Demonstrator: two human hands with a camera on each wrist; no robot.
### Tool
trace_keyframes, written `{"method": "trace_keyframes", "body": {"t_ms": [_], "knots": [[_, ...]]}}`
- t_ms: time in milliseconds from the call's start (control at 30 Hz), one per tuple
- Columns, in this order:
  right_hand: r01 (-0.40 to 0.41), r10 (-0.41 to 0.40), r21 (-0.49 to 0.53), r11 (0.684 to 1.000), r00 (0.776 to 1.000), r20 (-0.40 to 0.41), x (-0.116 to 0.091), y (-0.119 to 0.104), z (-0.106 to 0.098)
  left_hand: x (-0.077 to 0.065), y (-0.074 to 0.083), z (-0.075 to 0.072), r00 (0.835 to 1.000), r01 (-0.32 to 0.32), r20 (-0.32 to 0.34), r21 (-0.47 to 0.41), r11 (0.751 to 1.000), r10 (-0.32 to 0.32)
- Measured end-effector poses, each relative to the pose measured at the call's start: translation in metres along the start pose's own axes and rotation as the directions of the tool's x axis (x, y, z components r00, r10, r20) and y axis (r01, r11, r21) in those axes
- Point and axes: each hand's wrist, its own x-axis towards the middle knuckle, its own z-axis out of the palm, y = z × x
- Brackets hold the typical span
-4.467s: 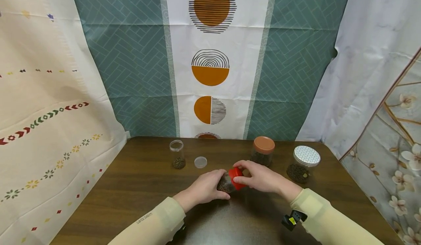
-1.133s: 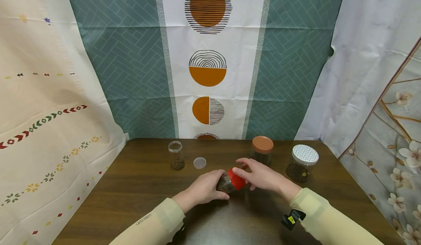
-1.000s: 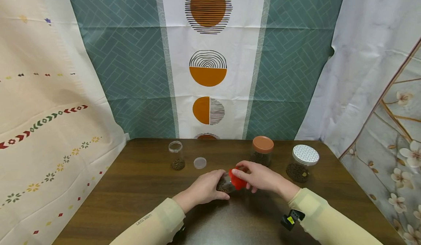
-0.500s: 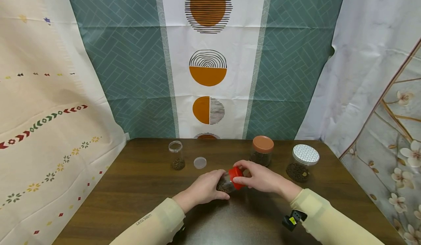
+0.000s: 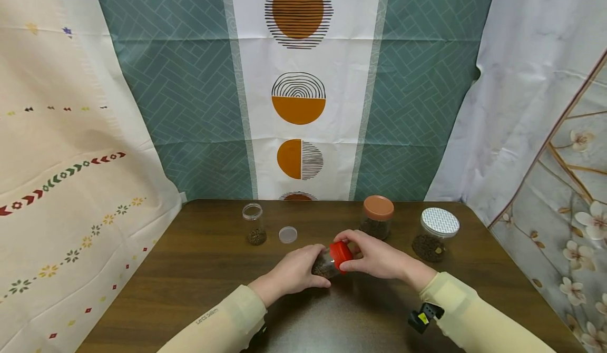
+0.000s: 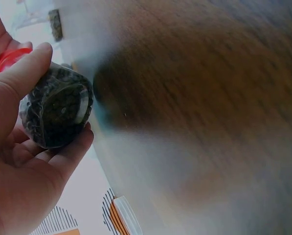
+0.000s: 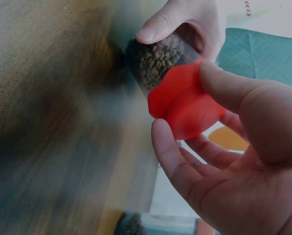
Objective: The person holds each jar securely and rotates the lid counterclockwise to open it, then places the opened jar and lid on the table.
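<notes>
Around the clear body of the red-lidded jar (image 5: 324, 265), the fingers of the person's left hand (image 5: 295, 270) are curled, with the thumb on its near side and the other fingers beyond it. At the jar's right end, the right hand (image 5: 377, 255) grasps the red lid (image 5: 340, 254) between thumb and fingers. That jar is held over the wooden bench (image 5: 204, 274), tilted so that its lid end points to the right, with dark brown grains inside; whether its base touches the bench cannot be told. Behind and to the left of the red-lidded jar stands an open jar (image 5: 253, 227) with some grains at its bottom, and nearer to it a small clear lid (image 5: 287, 234) lies flat. Behind it and to the right stands a brown-lidded jar (image 5: 378, 213); farther right is a pattern-lidded jar (image 5: 437, 231). Well beyond it hangs a cloth (image 5: 303, 58) printed with orange circles.
</notes>
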Motion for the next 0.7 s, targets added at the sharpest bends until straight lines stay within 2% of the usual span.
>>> {"method": "trace_keyframes", "body": {"t_ms": [600,700], "knots": [[-0.013,0.013,0.010,1.000,0.999,-0.033,-0.008,-0.005,-0.007,0.000,-0.003,0.002,1.000,0.006,-0.008,-0.012,1.000,-0.006],[-0.024,0.024,-0.004,1.000,0.999,-0.046,-0.011,-0.005,-0.010,-0.002,-0.005,0.002,1.000,0.022,-0.014,-0.041,0.999,-0.023]]}}
